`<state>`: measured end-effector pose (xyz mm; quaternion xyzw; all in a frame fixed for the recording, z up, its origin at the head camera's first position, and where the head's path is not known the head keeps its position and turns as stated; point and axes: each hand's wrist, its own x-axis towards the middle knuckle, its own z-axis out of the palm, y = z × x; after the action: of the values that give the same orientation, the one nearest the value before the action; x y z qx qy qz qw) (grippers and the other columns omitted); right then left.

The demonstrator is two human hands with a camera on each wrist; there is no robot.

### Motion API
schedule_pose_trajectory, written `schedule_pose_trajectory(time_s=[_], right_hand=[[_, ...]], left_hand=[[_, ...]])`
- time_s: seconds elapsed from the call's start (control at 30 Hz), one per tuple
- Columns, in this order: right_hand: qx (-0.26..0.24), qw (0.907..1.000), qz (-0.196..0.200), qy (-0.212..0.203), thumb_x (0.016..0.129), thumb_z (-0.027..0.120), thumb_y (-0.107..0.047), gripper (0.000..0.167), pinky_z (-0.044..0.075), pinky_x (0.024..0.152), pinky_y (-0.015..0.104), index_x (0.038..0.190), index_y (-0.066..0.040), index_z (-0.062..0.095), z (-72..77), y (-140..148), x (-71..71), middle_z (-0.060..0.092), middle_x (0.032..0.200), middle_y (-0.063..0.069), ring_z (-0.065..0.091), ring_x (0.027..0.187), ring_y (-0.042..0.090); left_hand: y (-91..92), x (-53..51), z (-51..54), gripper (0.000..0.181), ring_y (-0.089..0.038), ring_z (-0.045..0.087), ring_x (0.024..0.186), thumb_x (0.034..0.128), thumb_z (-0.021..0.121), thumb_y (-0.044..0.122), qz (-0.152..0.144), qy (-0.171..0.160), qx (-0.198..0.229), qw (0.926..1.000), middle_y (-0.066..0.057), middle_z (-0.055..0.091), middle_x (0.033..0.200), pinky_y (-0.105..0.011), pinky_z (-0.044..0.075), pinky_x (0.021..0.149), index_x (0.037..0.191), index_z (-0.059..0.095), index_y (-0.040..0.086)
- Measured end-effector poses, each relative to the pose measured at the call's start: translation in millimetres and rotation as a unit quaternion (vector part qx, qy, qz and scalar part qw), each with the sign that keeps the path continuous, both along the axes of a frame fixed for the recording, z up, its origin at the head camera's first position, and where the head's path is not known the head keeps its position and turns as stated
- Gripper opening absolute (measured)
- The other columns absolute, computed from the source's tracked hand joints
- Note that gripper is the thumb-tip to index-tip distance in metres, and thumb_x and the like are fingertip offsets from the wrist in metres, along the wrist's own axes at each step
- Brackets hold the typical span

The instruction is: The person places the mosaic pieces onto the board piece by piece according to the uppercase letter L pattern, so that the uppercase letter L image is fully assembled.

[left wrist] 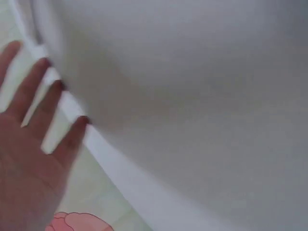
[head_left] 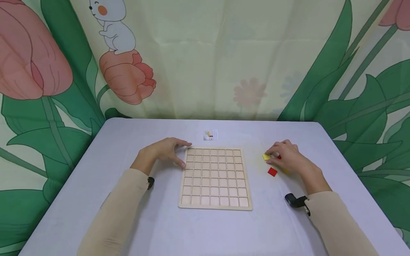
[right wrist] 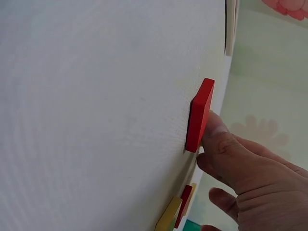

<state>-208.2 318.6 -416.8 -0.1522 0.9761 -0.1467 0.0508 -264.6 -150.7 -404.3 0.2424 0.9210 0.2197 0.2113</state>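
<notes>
A pale wooden grid board [head_left: 215, 177] lies flat on the table. My left hand [head_left: 164, 151] is at its upper left edge, fingers fairly straight, thumb and fingertips by the frame; the left wrist view shows that hand [left wrist: 33, 139] with fingers spread, but not the board. To the right of the board, my right hand [head_left: 288, 156] pinches a small yellow square tile [head_left: 265, 157] between thumb and fingers. Just below lies a red tile [head_left: 272, 171], large and close in the right wrist view. Another red tile [right wrist: 184, 206] and a yellow tile [right wrist: 168, 215] lie under the right hand.
A small printed grid card [head_left: 210, 134] with coloured marks lies behind the board. The white-covered table [head_left: 153, 227] ends at a flower-patterned curtain [head_left: 205, 71]. Dark camera mounts sit on both wrists.
</notes>
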Motion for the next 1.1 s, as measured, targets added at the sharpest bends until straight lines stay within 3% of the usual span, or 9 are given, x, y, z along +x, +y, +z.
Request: schedule_pose_trajectory(time_s=[0.1,0.23,0.43,0.6,0.8,1.1], right_hand=[[-0.005,1.0000,0.000,0.000,0.087,0.083,-0.026,0.031,0.037,0.089,0.053,0.113,-0.010,0.077,-0.2,0.9,0.5,0.069,0.112,0.010,0.048,0.113,0.037],[-0.006,1.0000,-0.003,-0.003,0.088,0.083,-0.026,0.030,0.039,0.088,0.052,0.111,-0.008,0.075,-0.1,1.6,1.2,0.069,0.109,0.009,0.051,0.109,0.034],[-0.013,0.9992,-0.024,-0.028,0.090,0.081,-0.026,0.027,0.044,0.086,0.051,0.110,-0.009,0.073,4.9,-3.4,1.8,0.070,0.105,0.008,0.055,0.104,0.031],[-0.021,0.9989,-0.015,-0.040,0.093,0.077,-0.025,0.032,0.050,0.089,0.053,0.119,-0.008,0.072,12.6,-10.3,1.4,0.071,0.111,0.009,0.056,0.107,0.031],[-0.045,0.9988,0.003,-0.019,0.096,0.073,-0.019,0.029,0.049,0.095,0.057,0.121,-0.006,0.072,15.9,-17.0,-0.3,0.070,0.113,0.009,0.057,0.111,0.032],[-0.081,0.9937,0.062,0.047,0.094,0.076,-0.020,0.027,0.047,0.103,0.054,0.119,-0.008,0.071,11.2,-41.2,-4.7,0.069,0.114,0.006,0.060,0.116,0.032]], left_hand=[[0.7,-1.0,2.9,0.099,-0.030,0.030,0.153,0.0688,0.095,0.045,-0.007,-0.027,0.003,0.9996,-0.008,0.040,0.163,-0.053,0.024,0.123,0.154,0.048,0.028],[2.5,-3.1,2.4,0.095,-0.030,0.030,0.153,0.0699,0.095,0.043,-0.011,-0.035,0.001,0.9993,-0.006,0.040,0.163,-0.053,0.024,0.122,0.152,0.050,0.028],[5.9,-3.6,0.3,0.086,-0.028,0.039,0.147,0.0707,0.095,0.039,-0.028,-0.005,-0.018,0.9994,-0.004,0.047,0.152,-0.049,0.029,0.121,0.147,0.055,0.027],[7.4,-0.4,-2.8,0.084,-0.027,0.045,0.140,0.0711,0.096,0.034,-0.037,0.017,-0.023,0.9989,-0.004,0.052,0.144,-0.048,0.032,0.119,0.144,0.056,0.027],[7.7,2.0,-5.0,0.076,-0.026,0.046,0.137,0.0726,0.095,0.034,-0.030,0.034,-0.015,0.9988,-0.003,0.053,0.144,-0.048,0.033,0.118,0.139,0.057,0.027],[4.6,5.7,-2.1,0.068,-0.027,0.044,0.138,0.0710,0.096,0.031,-0.007,0.009,-0.012,0.9999,-0.004,0.050,0.144,-0.049,0.033,0.117,0.128,0.059,0.026]])
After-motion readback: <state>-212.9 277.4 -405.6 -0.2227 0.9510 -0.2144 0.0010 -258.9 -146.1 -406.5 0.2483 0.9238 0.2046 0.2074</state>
